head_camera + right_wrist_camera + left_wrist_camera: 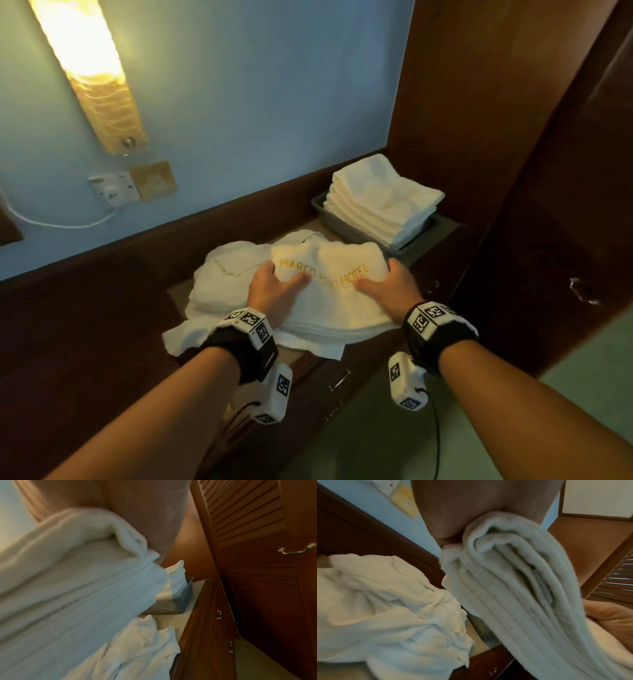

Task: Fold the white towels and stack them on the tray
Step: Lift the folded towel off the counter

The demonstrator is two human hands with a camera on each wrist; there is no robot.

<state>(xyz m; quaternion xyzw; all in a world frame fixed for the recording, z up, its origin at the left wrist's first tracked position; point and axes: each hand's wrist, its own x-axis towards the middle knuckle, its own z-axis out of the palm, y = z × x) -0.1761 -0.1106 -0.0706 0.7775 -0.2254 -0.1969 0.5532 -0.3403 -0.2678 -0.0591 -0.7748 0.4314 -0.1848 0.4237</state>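
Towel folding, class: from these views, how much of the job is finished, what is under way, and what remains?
Done: a stack of folded towels already sits in the grey tray. In hand: the left hand and right hand grip a folded towel bearing gold hotel lettering, not yet on the tray. Left: crumpled unfolded towels lie beneath and beside it on the counter.

Gold stitched lettering runs across the top face of the folded white towel (329,274), between the left hand (274,286) and the right hand (387,282). It reads "MARCO", then a word partly covered by the left hand's fingers, then "HOTEL". The square coded markers on the wrist bands carry no readable characters.
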